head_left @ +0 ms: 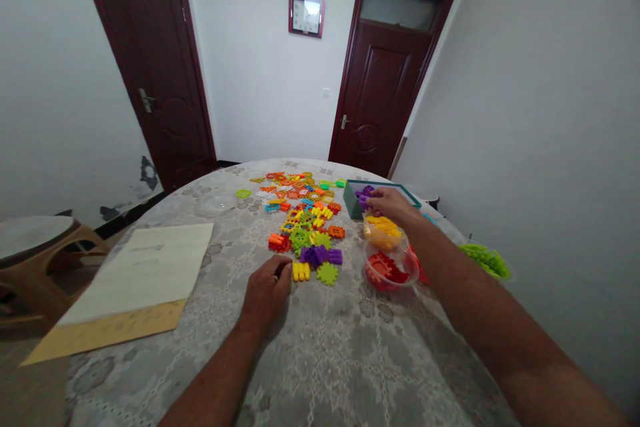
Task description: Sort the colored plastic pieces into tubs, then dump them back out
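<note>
My right hand (393,205) reaches to the green box (353,205), its fingers closed on a purple plastic building piece (364,202). More purple pieces (367,191) lie inside that box. My left hand (265,285) rests on the table with curled fingers, close beside a yellow piece (301,271); what its fingertips hold, if anything, is hidden. Just past it lie a purple cluster (320,255), a lime-green gear-shaped piece (327,273) and a red-orange pile (279,242).
Clear tubs hold yellow pieces (383,232) and red pieces (384,269), under my right forearm. Lime-green pieces (483,260) sit at the right edge. Many mixed pieces (300,188) spread toward the back. A paper sheet (145,267) lies left, near a stool (45,247).
</note>
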{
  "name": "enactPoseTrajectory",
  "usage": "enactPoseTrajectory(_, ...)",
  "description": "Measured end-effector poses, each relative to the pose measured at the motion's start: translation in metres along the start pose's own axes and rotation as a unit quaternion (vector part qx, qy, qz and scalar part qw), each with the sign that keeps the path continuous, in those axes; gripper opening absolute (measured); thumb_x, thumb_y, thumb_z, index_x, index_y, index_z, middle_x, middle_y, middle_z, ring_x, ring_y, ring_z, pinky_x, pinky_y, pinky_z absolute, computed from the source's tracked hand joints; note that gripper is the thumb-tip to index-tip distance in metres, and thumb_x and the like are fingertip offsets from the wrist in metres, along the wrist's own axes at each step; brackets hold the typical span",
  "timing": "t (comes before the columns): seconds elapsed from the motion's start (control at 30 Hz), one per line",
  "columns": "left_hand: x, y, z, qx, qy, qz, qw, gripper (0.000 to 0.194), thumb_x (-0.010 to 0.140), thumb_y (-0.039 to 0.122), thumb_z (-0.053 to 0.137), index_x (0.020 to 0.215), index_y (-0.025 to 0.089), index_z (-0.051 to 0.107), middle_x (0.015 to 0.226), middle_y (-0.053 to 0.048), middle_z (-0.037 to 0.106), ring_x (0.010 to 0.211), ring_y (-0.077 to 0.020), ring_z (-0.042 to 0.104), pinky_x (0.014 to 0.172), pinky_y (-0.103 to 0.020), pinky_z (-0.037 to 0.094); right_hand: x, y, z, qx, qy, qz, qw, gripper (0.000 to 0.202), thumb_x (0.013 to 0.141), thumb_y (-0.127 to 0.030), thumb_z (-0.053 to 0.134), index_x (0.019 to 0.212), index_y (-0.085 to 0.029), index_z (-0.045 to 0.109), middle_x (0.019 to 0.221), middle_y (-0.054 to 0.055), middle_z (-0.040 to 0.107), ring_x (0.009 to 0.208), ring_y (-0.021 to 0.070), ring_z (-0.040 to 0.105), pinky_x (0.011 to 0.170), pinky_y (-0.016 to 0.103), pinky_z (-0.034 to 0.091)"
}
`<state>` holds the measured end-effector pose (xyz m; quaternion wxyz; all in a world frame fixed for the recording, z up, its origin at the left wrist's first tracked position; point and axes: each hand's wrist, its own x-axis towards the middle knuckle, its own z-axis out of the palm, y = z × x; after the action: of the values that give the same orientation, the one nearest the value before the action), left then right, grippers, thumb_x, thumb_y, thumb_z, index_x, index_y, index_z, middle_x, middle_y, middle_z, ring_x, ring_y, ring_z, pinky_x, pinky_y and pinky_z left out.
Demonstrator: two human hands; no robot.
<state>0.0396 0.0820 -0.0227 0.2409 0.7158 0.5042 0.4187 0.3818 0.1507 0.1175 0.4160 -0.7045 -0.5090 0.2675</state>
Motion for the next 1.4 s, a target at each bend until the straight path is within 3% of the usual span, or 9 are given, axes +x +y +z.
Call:
enactPoseTrajectory(0.13,0.002,-0.002,-0.001,-0.004,0.006,-0.008,1.0,0.024,0.098,0.038,0.053,0.098,0.024,0.072,0.091,-0.002,0.078,0.083,-0.0213,0.072,0.081,-0.032,0.053,0.047,0.0,-0.019,-0.002,0.09,0.006,0.996,0.036,0.085,-0.014,0.077,0.12,-0.007,0.071,0.069,0.003,0.071,0.059,0.0129,0.064,0.058,0.021,0.053)
enactPoseTrajectory(0.27,0.004,-0.002,-0.001,-0.002,-0.001,-0.014,1.0,0.024,0.099,0.039,0.053,0.097,0.024,0.072,0.09,-0.002,0.078,0.083,-0.0209,0.072,0.081,-0.032,0.052,0.056,0.0,-0.022,-0.012,0.137,0.007,0.99,0.047,0.089,-0.012,0.067,0.135,-0.004,0.064,0.08,0.008,0.075,0.063,0.0147,0.068,0.06,0.022,0.054)
enactPoseTrajectory(0.4,0.003,-0.001,0.0,-0.008,-0.002,-0.023,1.0,0.025,0.098,0.038,0.053,0.097,0.023,0.073,0.09,-0.002,0.078,0.084,-0.0206,0.072,0.081,-0.031,0.051,0.032,-0.005,-0.001,-0.021,0.097,-0.024,0.995,0.037,0.094,-0.01,0.056,0.13,-0.01,0.068,0.094,0.009,0.077,0.075,0.0139,0.072,0.067,0.02,0.056)
enactPoseTrajectory(0.57,0.002,0.002,0.001,-0.01,0.001,-0.031,0.999,0.025,0.097,0.037,0.054,0.097,0.023,0.074,0.092,-0.003,0.078,0.086,-0.0205,0.071,0.081,-0.031,0.05,-0.045,0.001,0.06,-0.195,-0.129,-0.146,0.961,0.034,0.097,-0.017,0.057,0.128,-0.018,0.072,0.105,0.01,0.078,0.088,0.0191,0.074,0.082,0.027,0.057)
enactPoseTrajectory(0.67,0.001,0.003,0.002,-0.014,0.003,-0.027,1.0,0.024,0.096,0.036,0.054,0.096,0.022,0.073,0.091,-0.003,0.078,0.086,-0.0205,0.071,0.082,-0.031,0.05,-0.089,0.016,0.103,-0.353,-0.133,-0.161,0.912,0.033,0.097,-0.013,0.056,0.126,-0.015,0.071,0.125,0.017,0.073,0.11,0.025,0.07,0.093,0.03,0.052)
enactPoseTrajectory(0.8,0.001,0.003,0.002,-0.022,0.01,-0.023,0.999,0.023,0.096,0.034,0.054,0.096,0.022,0.073,0.093,-0.004,0.078,0.088,-0.0208,0.072,0.084,-0.032,0.05,-0.11,0.036,0.139,-0.4,-0.121,-0.115,0.901,0.037,0.096,-0.007,0.053,0.131,-0.006,0.065,0.132,0.026,0.066,0.113,0.0295,0.07,0.092,0.033,0.05)
enactPoseTrajectory(0.97,0.002,0.005,0.001,-0.018,0.003,-0.025,1.0,0.022,0.096,0.031,0.054,0.094,0.021,0.073,0.091,-0.005,0.078,0.086,-0.0206,0.072,0.083,-0.032,0.05,-0.106,0.047,0.136,-0.41,-0.098,-0.085,0.903,0.042,0.098,-0.013,0.054,0.138,-0.004,0.058,0.132,0.029,0.063,0.105,0.0308,0.071,0.084,0.034,0.049)
enactPoseTrajectory(1.17,0.001,0.004,0.002,-0.021,0.006,-0.018,1.0,0.021,0.095,0.028,0.055,0.093,0.022,0.074,0.09,-0.004,0.078,0.085,-0.0198,0.071,0.081,-0.031,0.049,-0.107,0.047,0.127,-0.406,-0.084,-0.112,0.903,0.024,0.097,-0.016,0.052,0.115,-0.013,0.067,0.115,0.021,0.069,0.102,0.027,0.067,0.082,0.031,0.046)
enactPoseTrajectory(1.4,0.001,0.002,0.003,-0.033,0.005,-0.01,0.999,0.02,0.096,0.028,0.055,0.093,0.021,0.075,0.092,-0.004,0.079,0.085,-0.0193,0.071,0.081,-0.03,0.05,-0.097,0.054,0.143,-0.209,-0.077,-0.267,0.938,0.012,0.098,-0.029,0.051,0.093,-0.021,0.058,0.1,0.007,0.064,0.097,0.0215,0.059,0.087,0.031,0.046)
